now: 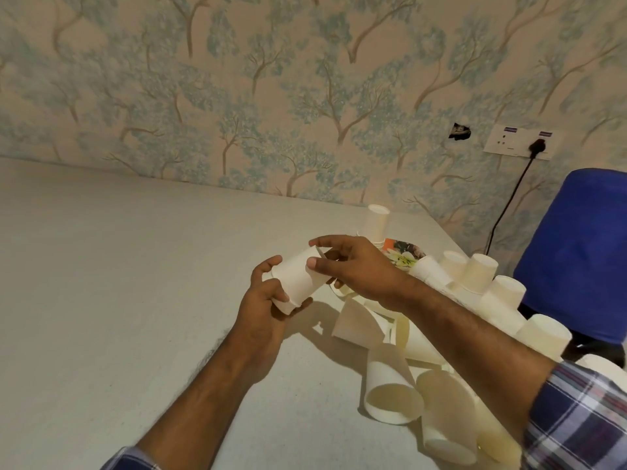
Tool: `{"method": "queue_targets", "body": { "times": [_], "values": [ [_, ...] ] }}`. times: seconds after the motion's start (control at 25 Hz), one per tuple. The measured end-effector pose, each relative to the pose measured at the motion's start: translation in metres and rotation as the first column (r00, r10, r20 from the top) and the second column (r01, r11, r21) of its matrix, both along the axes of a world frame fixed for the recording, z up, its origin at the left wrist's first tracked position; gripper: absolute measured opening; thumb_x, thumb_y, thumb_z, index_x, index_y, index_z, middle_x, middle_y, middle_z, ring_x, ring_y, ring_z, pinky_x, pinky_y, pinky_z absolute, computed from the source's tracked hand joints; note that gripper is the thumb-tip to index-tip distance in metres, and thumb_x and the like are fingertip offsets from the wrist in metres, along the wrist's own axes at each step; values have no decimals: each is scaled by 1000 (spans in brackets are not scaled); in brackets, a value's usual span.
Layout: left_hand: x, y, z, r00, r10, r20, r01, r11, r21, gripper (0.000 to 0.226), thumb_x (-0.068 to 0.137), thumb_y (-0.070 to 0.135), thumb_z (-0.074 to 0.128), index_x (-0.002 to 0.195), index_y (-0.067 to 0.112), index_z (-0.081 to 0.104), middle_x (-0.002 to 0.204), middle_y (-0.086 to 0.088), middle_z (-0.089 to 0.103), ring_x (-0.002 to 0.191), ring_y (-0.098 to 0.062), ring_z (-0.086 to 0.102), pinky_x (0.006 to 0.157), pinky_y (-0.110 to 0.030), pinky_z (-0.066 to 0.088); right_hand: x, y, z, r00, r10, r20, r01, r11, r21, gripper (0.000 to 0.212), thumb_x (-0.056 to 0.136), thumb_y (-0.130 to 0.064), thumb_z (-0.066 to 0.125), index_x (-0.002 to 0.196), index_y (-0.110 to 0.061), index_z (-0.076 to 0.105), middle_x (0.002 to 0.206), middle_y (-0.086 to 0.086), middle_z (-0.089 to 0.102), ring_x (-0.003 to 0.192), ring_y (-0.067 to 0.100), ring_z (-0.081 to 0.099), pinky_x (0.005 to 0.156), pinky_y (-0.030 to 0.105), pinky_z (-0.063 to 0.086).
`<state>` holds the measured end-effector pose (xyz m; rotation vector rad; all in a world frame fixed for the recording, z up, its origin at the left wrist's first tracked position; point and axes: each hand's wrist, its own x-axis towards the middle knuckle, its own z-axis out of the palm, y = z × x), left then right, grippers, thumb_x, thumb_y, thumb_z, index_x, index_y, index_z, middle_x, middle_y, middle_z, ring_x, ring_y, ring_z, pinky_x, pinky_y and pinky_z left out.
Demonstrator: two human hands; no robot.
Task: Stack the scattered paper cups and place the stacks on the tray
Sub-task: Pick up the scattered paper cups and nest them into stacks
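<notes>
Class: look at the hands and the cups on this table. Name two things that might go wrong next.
1. Both hands, left hand and right hand, hold the small stack tilted; a loose cup might slip off.
2. The right forearm crosses above lying cups; lowering it might knock them.

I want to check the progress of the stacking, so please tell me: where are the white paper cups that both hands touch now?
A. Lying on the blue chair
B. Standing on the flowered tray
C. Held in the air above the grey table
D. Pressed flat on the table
C: the left hand holds the bottom of the white paper cups and the right hand pinches the top one, above the grey table, short of the flowered tray.
</notes>
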<state>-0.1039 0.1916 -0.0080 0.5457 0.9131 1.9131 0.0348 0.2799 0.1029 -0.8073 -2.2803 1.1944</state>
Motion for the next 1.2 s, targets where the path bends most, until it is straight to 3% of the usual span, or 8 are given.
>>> {"method": "queue_targets", "body": {
  "times": [0.16, 0.28, 0.4, 0.6, 0.8, 0.92, 1.08, 1.2],
  "values": [
    [7, -1, 8, 995, 58, -81, -64, 996, -69, 45, 69, 48, 71, 110, 33, 63, 117, -12, 65, 97, -28, 68, 64, -34, 55, -3, -11, -5, 999, 14, 45, -15, 1000, 12, 53, 89, -38, 67, 136, -16, 55, 102, 7, 72, 76, 16, 64, 68, 34, 53],
    [7, -1, 12, 981, 162, -110, -182, 963, -198, 51, 74, 60, 65, 117, 34, 57, 113, -8, 63, 97, -27, 66, 58, -29, 53, 5, -6, 6, 977, -143, 159, 97, 959, 266, 63, 83, -60, 62, 131, -19, 55, 100, -3, 67, 85, 11, 62, 72, 29, 50],
    [2, -3, 13, 971, 224, -86, -238, 945, -224, 46, 82, 55, 62, 121, 32, 55, 115, -8, 59, 98, -26, 63, 56, -29, 52, 21, 2, 11, 842, -306, 444, 34, 852, 522, 61, 79, -56, 69, 123, -14, 59, 104, 1, 63, 89, 16, 56, 72, 29, 42],
    [5, -4, 14, 970, 225, -96, -242, 942, -234, 38, 90, 50, 59, 122, 31, 55, 115, -7, 59, 98, -25, 62, 59, -32, 52, 30, -3, -16, 588, -236, 774, -167, 901, 401, 66, 73, -37, 82, 128, -12, 56, 122, 4, 62, 104, 21, 59, 83, 29, 48],
    [8, -7, 17, 972, 208, -111, -230, 941, -247, 40, 90, 51, 58, 124, 30, 53, 115, -7, 58, 99, -25, 61, 62, -32, 51, 28, -4, -29, 653, -274, 706, -129, 879, 460, 71, 70, -36, 84, 131, -16, 54, 123, 5, 62, 108, 23, 58, 93, 38, 52],
    [9, -9, 18, 970, 201, -135, -229, 943, -241, 41, 89, 53, 59, 123, 30, 54, 115, -6, 59, 100, -25, 62, 61, -31, 51, 29, -6, -16, 799, -262, 542, -73, 852, 518, 73, 64, -37, 85, 129, -20, 54, 117, 3, 63, 106, 24, 55, 90, 42, 51],
    [15, -12, 19, 967, 133, -216, -176, 965, -194, 43, 77, 59, 61, 112, 34, 61, 114, -2, 63, 102, -26, 64, 60, -29, 53, 30, -16, 1, 954, -66, 292, -45, 933, 358, 70, 63, -26, 88, 126, -24, 57, 101, -16, 58, 92, 9, 58, 74, 22, 51],
    [18, -13, 22, 975, 99, -201, -133, 978, -161, 38, 75, 56, 64, 107, 35, 64, 112, -4, 66, 104, -28, 66, 67, -37, 58, 32, -21, 3, 981, -55, 185, 2, 961, 276, 72, 62, -28, 90, 126, -24, 58, 104, -9, 60, 92, 7, 59, 73, 21, 53]
  ]
}}
